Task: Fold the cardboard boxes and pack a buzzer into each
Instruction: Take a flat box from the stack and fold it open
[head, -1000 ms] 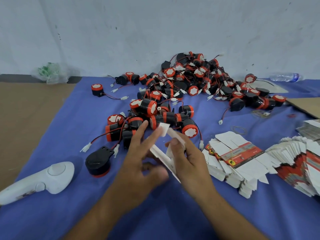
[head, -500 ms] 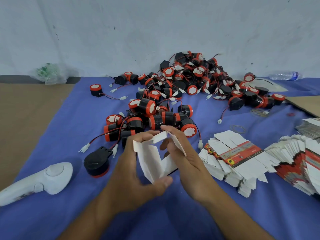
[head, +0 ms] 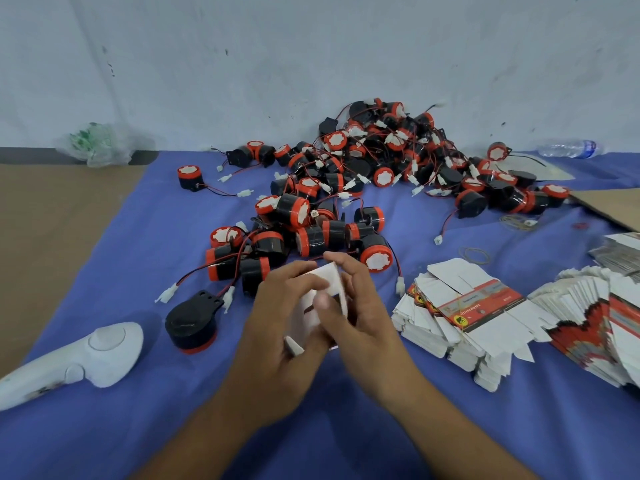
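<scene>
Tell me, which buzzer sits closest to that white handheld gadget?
The black buzzer standing red-end down, just right of the white gadget, apart from the pile.

- Your left hand [head: 273,327] and right hand [head: 370,320] both grip a small white cardboard box [head: 327,280] above the blue cloth [head: 138,237]
- Just beyond them buzzers [head: 298,213] lie heaped; flat box blanks [head: 467,306] sit to your right
</scene>
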A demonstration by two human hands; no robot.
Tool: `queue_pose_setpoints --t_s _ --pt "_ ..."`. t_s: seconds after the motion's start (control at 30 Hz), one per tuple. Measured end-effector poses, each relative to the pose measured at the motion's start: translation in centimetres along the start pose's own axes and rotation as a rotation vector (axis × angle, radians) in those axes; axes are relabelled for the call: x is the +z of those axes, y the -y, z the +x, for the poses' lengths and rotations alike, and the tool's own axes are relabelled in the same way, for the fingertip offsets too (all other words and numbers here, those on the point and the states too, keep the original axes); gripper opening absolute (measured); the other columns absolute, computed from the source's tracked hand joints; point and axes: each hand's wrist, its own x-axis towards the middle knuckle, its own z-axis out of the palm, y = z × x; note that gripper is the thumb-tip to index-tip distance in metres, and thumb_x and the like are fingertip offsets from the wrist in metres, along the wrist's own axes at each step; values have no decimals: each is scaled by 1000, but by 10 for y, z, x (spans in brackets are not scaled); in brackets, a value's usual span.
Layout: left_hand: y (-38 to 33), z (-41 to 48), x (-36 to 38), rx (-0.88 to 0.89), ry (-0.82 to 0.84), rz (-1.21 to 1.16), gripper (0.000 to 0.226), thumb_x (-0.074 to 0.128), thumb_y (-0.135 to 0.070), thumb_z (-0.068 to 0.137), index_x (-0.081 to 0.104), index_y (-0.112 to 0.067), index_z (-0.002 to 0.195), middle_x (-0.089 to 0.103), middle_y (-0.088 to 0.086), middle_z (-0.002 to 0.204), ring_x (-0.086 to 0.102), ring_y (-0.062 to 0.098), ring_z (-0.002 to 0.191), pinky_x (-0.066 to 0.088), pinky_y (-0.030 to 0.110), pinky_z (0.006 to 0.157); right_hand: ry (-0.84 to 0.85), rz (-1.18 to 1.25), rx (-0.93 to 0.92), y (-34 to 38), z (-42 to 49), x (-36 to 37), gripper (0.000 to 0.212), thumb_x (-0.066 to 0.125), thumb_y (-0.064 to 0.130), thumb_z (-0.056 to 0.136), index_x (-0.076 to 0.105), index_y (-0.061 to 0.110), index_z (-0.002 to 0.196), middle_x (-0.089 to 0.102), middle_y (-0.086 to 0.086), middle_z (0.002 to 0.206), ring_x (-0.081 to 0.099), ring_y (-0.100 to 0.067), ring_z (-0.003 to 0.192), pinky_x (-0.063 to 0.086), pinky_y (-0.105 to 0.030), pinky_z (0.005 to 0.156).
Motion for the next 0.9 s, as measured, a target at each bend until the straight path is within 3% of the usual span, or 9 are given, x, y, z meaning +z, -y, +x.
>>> queue_pose_setpoints --t_s 0.13,0.23,0.33,0.47,0.6,0.7,0.77,0.83,0.9 --pt "8 4 -6 -66 -31 30 42 55 -25 78 56 -18 120 52 5 128 53 24 120 49 41 94 95 -43 10 -2 -3 4 72 62 74 78 41 40 139 54 10 133 57 -7 120 52 -28 94" --pt "7 3 -7 -28 23 99 53 53 -21 80 45 -18 133 45 -3 136 48 15 126 45 31 99 37 99 61 2 0 5 35 60 53 87 57 44 121 66 16 112 65 -5 102 55 -24 81" --pt "3 3 -8 69 162 149 74 52 -27 85 22 -22 152 30 -7 151 36 18 139 35 23 108 25 224 95 3 0 1 33 67 41 87 58 34 118 67 3 99 66 -14 91 55 -29 76" --pt "3 -1 -9 89 301 285 96 56 -55 85 2 -22 157 1 -16 160 5 12 150 9 9 114 53 289 139 4 -1 -3 37 71 36 85 59 29 119 66 -3 106 64 -20 98 54 -34 82" --pt "9 -2 -10 46 377 562 112 18 -91 77 -8 -17 156 -29 -24 153 -22 -1 142 -14 10 111 146 192 197 7 -1 -6 42 75 36 77 57 35 114 66 3 99 64 -14 91 56 -33 78" --pt "9 -5 -5 4 344 512 116 32 -92 72 2 -18 156 -15 -28 151 -15 -8 138 0 14 111 173 113 220 9 0 -7 42 78 33 74 56 40 110 68 4 97 66 -15 89 57 -34 79" --pt "4 -6 -3 -68 267 307 122 55 -87 63 -13 -37 152 -6 -40 146 -6 -15 135 14 13 105 167 124 216 10 1 -8 42 78 24 76 57 39 109 69 3 96 67 -16 87 58 -31 75" --pt "1 -6 -2 -117 213 159 127 68 -79 57 -19 -53 146 -2 -47 142 0 -19 134 24 6 98 157 171 218 10 1 -11 43 78 19 75 59 36 110 68 0 96 67 -17 85 57 -30 72" --pt "-1 -6 -3 -129 206 82 126 74 -69 61 -18 -54 145 -1 -47 142 -1 -24 133 25 -7 90 162 225 225 11 2 -14 43 79 19 73 60 36 108 66 -4 96 66 -19 84 56 -30 69"
